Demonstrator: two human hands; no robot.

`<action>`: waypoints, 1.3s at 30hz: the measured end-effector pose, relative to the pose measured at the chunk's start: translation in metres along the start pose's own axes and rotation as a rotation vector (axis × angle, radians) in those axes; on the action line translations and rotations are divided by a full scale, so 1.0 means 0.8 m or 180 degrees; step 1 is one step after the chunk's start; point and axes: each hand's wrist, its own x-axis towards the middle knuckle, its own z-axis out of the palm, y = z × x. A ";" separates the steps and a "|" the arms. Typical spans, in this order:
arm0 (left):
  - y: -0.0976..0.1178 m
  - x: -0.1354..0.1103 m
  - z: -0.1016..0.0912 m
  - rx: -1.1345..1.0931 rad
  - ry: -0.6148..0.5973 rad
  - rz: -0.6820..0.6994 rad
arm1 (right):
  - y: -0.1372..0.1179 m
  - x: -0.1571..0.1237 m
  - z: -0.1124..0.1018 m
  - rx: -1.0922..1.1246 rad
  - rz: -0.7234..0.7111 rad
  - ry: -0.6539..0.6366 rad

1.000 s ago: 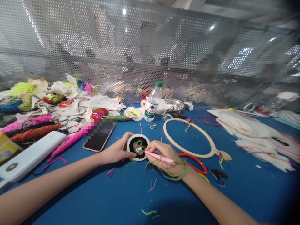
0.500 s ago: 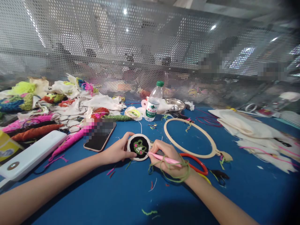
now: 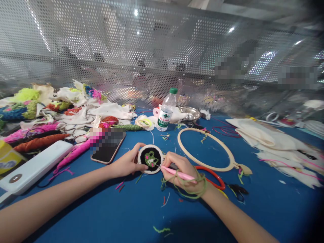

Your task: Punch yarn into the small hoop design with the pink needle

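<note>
My left hand [image 3: 134, 160] grips the left side of a small round embroidery piece [image 3: 144, 167], its thumb on the front. The piece has a white rim, a black ground and a green animal face with pink spots. My right hand [image 3: 178, 168] is closed round a pink punch needle [image 3: 181, 173], whose thin metal tip meets the lower right of the green face. Green yarn [image 3: 194, 195] loops from the tool around my right wrist. Partly hidden behind that wrist lie scissors with red [image 3: 215, 179] and yellow handles.
A phone [image 3: 108, 146] and a white handheld device [image 3: 37, 165] lie left, before heaped yarn and cloth [image 3: 101, 109]. Behind my hands stand a water bottle [image 3: 166, 111] and metal bowl [image 3: 192, 114]. A large wooden hoop [image 3: 205, 148] and folded white cloth [image 3: 268, 135] are right.
Little differs. The needle tip sits slightly lower against the green face, and the whole scene has shifted a touch to the right with the camera.
</note>
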 end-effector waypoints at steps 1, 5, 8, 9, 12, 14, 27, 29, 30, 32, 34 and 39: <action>0.001 -0.001 0.001 0.0021 0.0028 0.0058 | -0.001 0.000 -0.001 0.0018 0.0001 -0.0018; 0.004 -0.003 0.003 0.0301 0.0184 0.0443 | -0.008 0.001 -0.004 -0.0050 0.0195 -0.0174; 0.005 -0.005 0.004 0.0567 0.0200 0.0451 | -0.013 0.002 -0.003 -0.0128 0.0235 -0.0268; 0.005 -0.005 0.004 0.0622 0.0202 0.0421 | -0.013 0.003 -0.002 -0.0131 0.0212 -0.0272; 0.008 -0.008 0.007 0.0745 0.0232 0.0360 | -0.010 0.005 0.005 -0.0135 0.0155 -0.0177; 0.011 -0.010 0.011 0.0856 0.0235 0.0389 | -0.005 0.006 0.011 -0.0167 0.0160 -0.0122; 0.019 -0.015 -0.006 0.2126 0.0484 -0.0117 | 0.005 0.012 0.025 0.0094 0.0136 -0.0127; 0.024 -0.014 -0.010 0.2644 0.0647 0.0194 | 0.008 0.013 0.024 0.0177 0.0115 -0.0126; 0.026 -0.013 -0.010 0.2804 0.0665 0.0475 | 0.010 0.014 0.024 0.0196 0.0096 -0.0109; 0.029 -0.010 -0.007 0.2950 0.0517 0.1055 | 0.014 0.016 0.025 0.0206 0.0054 -0.0077; 0.029 -0.007 -0.002 0.3008 0.0377 0.1457 | 0.016 0.017 0.026 0.0254 0.0025 -0.0065; 0.022 0.003 0.011 0.2663 0.0336 0.1606 | 0.015 0.019 0.022 0.0922 0.0186 -0.0216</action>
